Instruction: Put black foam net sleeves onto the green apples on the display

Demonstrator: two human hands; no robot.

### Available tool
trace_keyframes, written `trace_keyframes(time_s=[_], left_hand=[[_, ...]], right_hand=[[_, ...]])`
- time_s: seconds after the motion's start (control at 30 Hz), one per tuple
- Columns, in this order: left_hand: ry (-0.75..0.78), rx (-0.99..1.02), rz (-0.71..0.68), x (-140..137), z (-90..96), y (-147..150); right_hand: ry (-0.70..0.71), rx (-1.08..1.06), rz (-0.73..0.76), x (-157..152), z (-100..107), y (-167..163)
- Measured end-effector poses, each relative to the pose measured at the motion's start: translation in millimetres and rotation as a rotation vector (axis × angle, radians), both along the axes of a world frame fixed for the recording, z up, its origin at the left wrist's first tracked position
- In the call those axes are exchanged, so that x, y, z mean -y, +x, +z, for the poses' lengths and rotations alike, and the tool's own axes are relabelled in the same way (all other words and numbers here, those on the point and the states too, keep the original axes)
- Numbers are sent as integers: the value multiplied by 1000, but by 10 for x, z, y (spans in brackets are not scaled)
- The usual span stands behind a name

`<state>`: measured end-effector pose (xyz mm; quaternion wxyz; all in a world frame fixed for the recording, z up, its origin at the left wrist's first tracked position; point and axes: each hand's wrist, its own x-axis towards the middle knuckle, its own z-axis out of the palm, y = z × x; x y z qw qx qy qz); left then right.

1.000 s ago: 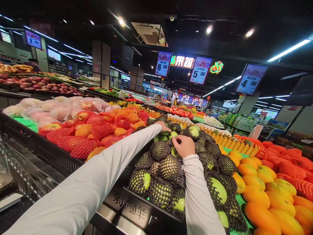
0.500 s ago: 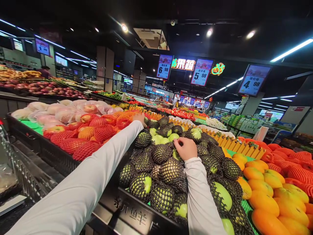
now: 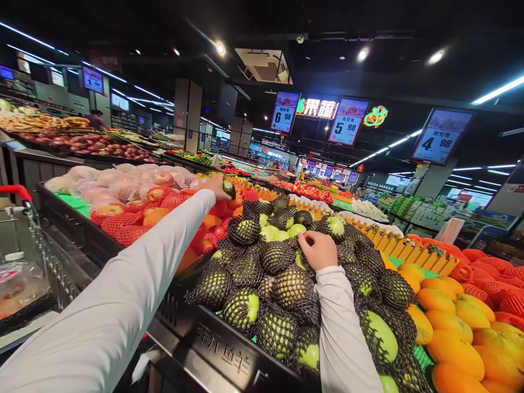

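Observation:
A heap of green apples (image 3: 282, 234), many in black foam nets, fills the black crate before me. My left hand (image 3: 216, 187) reaches out over the red apples (image 3: 141, 210) in red nets. Its fingers are closed round a green apple in a black net (image 3: 228, 189), mostly hidden by the hand. On the heap, my right hand (image 3: 319, 251) is curled with thumb and fingers bent over a green apple (image 3: 302, 260), partly covered by the hand. Black-netted apples (image 3: 278, 257) lie beside it.
Oranges (image 3: 450, 333) lie to the right, behind a yellow picket edging (image 3: 409, 248). White-wrapped apples (image 3: 123, 183) fill the left crate. A shopping cart (image 3: 30, 234) with a red handle stands at the left. Price screens (image 3: 347, 123) hang overhead.
My left hand has moved left, away from the green apples and over the red ones, with a black-netted apple in it. My right hand stays on the heap; the view has turned slightly left.

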<state>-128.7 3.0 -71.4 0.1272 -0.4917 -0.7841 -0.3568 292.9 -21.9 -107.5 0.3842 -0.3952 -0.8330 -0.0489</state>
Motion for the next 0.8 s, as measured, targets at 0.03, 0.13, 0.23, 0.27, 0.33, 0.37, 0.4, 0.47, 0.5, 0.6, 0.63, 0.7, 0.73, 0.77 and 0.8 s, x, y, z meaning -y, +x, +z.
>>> trace_keyframes(time_s=[0.03, 0.13, 0.23, 0.27, 0.33, 0.37, 0.4, 0.47, 0.5, 0.6, 0.63, 0.7, 0.73, 0.77, 0.8], left_hand=[[-109, -101, -57, 24, -30, -18], [-323, -288, -207, 43, -117, 40], [-428, -364, -281, 27, -202, 209], [-426, -366, -269, 20, -227, 270], [-321, -317, -196, -2, -255, 384], [-227, -264, -159, -21, -253, 441], [-109, -193, -135, -47, -239, 504], [150, -5, -146, -111, -174, 671], [269, 103, -182, -143, -127, 786], [477, 404, -357, -185, 33, 1279], [494, 483, -425, -167, 81, 1483], [432, 651, -624, -78, 149, 1909], [353, 701, -730, -13, 169, 2114], [235, 721, -848, 57, 182, 2300], [110, 710, -962, 123, 190, 2462]], right_hand=[[-3, -1, 1, -1, -2, 1], [2, -10, 7, -2, -10, 5], [1, -16, 10, 3, -12, 8], [-3, -17, 10, 6, -10, 8], [-9, -17, 9, 12, -5, 7], [-12, -15, 8, 13, -3, 6], [-13, -13, 8, 14, 0, 5], [-16, -12, 13, 11, 3, 2], [-17, -18, 12, 8, 3, 0], [-7, -110, -3, -13, -6, -3], [22, -163, -1, -24, -12, -3], [127, -254, 27, -48, -28, -1], [186, -280, 46, -60, -37, 0], [233, -288, 63, -70, -46, 2], [260, -284, 74, -76, -53, 4]])
